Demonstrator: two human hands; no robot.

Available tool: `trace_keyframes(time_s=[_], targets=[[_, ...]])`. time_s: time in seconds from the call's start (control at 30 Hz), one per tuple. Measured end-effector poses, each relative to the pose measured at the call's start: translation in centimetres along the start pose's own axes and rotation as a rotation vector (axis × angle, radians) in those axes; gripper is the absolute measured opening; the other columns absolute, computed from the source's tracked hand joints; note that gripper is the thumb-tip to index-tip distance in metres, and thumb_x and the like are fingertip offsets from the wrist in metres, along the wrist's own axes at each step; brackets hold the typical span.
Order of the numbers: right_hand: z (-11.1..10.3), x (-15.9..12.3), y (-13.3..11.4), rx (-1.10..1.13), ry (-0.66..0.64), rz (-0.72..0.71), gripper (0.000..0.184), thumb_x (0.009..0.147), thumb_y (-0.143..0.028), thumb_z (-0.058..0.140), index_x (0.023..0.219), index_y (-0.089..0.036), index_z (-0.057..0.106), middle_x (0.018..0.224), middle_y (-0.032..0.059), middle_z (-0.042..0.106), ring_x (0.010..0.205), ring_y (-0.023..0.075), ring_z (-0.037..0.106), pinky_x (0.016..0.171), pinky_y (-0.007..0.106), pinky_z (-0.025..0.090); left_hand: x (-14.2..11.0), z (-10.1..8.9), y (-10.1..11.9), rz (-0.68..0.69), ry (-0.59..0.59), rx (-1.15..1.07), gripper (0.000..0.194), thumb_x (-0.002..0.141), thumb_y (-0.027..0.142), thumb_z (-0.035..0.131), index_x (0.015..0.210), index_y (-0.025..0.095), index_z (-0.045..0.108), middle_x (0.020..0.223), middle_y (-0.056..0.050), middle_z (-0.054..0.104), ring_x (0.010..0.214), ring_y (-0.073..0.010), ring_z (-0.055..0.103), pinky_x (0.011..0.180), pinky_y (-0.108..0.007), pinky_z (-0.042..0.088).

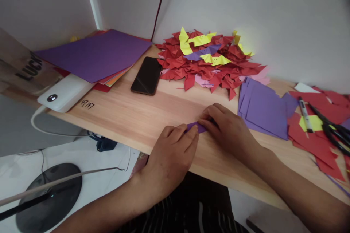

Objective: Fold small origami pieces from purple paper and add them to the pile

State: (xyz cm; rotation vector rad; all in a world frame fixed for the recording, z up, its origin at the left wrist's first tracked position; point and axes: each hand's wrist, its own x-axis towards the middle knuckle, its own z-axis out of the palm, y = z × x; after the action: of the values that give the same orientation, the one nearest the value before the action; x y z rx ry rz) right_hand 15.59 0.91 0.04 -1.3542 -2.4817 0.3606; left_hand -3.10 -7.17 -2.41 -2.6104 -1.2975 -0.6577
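A small piece of purple paper (pixel 201 128) lies on the wooden table (pixel 120 113) near its front edge, mostly covered by my fingers. My left hand (pixel 175 149) presses on its left part with the fingers bent over it. At its right end, my right hand (pixel 225 125) pinches the paper between thumb and fingers. How the paper is folded is hidden. Just right of my right hand sits a stack of purple paper squares (pixel 264 109). Behind the hands is a heap of folded red paper figures (pixel 183 67), with yellow figures (pixel 203 39) and a purple figure (pixel 203 52) on top.
A black phone (pixel 147 76) lies left of the heap. Large purple sheets (pixel 95 52) and a white power bank (pixel 64 93) with a cable occupy the left end. On the right are red paper scraps (pixel 314 142), a marker (pixel 305 114) and black scissors (pixel 332 131).
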Motion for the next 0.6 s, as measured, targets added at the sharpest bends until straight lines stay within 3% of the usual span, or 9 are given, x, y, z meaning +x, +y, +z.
trace_keyframes(time_s=[0.27,0.43,0.53,0.6], targets=[[0.5,0.1,-0.5,-0.153,0.053,-0.018,0.016,0.095,-0.020,0.044,0.090,-0.018,0.058,0.092,0.0080,0.062,0.086,0.0217,0.058,0.069,0.032,0.045,0.1,-0.1,0.1,-0.009,-0.033,0.012,0.031,0.092,0.013,0.048,0.121,0.010,0.060,0.130,-0.011,0.061,0.113,-0.0249,0.051,0.085,-0.038,0.045],[0.3,0.1,-0.1,-0.112,0.075,-0.062,0.020,0.096,-0.020,0.042,0.095,-0.018,0.061,0.096,0.0093,0.064,0.089,0.0216,0.060,0.073,0.033,0.049,0.0,-0.2,0.1,-0.009,-0.050,0.041,0.032,0.091,0.012,0.048,0.121,0.010,0.059,0.133,-0.011,0.058,0.114,-0.0265,0.049,0.087,-0.039,0.044],[-0.3,-0.6,-0.4,-0.110,0.088,-0.171,0.027,0.098,-0.023,0.038,0.110,-0.017,0.062,0.112,0.0126,0.066,0.105,0.0237,0.060,0.087,0.039,0.049,0.0,-0.3,0.1,-0.006,-0.091,0.035,0.037,0.089,0.011,0.050,0.125,0.010,0.056,0.136,-0.012,0.056,0.116,-0.0276,0.048,0.088,-0.040,0.043],[-0.4,-1.6,-1.1,-0.161,0.054,-0.257,0.035,0.098,-0.026,0.039,0.128,-0.018,0.055,0.132,0.0135,0.060,0.125,0.0263,0.052,0.097,0.046,0.045,0.0,-0.4,0.1,-0.011,-0.116,0.024,0.038,0.088,0.010,0.050,0.126,0.011,0.055,0.136,-0.011,0.056,0.117,-0.0273,0.048,0.089,-0.040,0.043]])
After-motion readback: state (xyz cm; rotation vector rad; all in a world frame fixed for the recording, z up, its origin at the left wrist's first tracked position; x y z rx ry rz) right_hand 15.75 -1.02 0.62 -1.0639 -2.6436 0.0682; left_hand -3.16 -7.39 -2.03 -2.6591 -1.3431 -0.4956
